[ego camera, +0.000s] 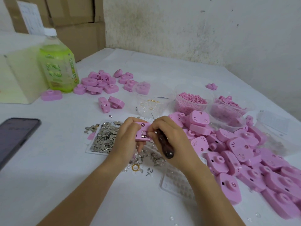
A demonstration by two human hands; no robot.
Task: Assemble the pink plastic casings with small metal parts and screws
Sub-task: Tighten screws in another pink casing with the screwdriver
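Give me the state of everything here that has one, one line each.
left hand, grips the pink casing.
right hand, holds the screwdriver, fingertips at the casing.
pink casing, held in the air, metal parts showing in its side.
screwdriver, handle toward the person, shaft pointing away.
bottle, upright, capped.
phone, lying flat, screen up.
tray, holds metal pieces, some spilled beside it.

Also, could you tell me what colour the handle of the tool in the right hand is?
Dark reddish-brown and glossy: the tool handle shows in the head view.
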